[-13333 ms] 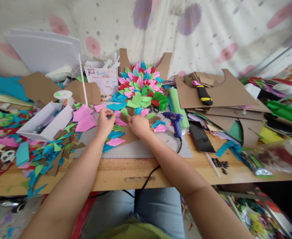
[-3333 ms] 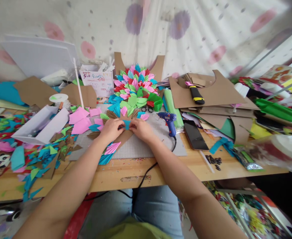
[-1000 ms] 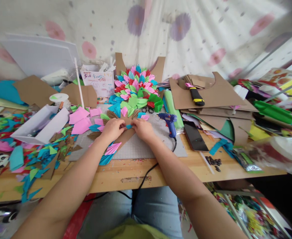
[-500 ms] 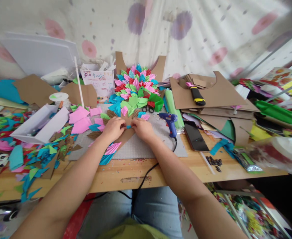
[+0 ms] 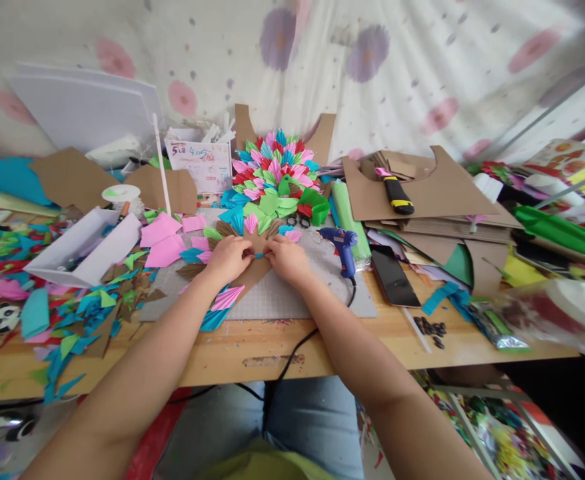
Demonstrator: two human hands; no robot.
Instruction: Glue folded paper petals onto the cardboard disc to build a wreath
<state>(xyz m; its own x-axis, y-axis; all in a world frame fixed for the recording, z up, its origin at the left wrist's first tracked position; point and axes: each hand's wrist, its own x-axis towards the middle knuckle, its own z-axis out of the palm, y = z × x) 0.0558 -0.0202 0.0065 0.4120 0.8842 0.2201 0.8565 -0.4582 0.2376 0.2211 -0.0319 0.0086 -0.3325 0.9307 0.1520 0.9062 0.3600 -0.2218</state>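
Observation:
My left hand (image 5: 231,259) and my right hand (image 5: 286,260) meet over a brown cardboard piece (image 5: 253,275) on the grey cutting mat (image 5: 292,300). Between their fingertips is a small piece of blue crepe paper (image 5: 259,256), pinched from both sides; most of it is hidden by the fingers. Pleated paper petals in pink (image 5: 227,298), blue, green and brown fan out around the cardboard's edge. A blue glue gun (image 5: 341,247) stands on the mat, to the right of my right hand.
Behind the mat stands a cardboard form covered with colourful petals (image 5: 275,160). Left are a white box (image 5: 85,250), pink paper pieces (image 5: 162,240) and many scraps. Right are a phone (image 5: 394,275), a utility knife (image 5: 397,193) on stacked cardboard, and black pieces (image 5: 430,328).
The head view has shifted slightly, moving the background a little to the right. Both hands keep their pinch at nearly the same place on the cardboard.

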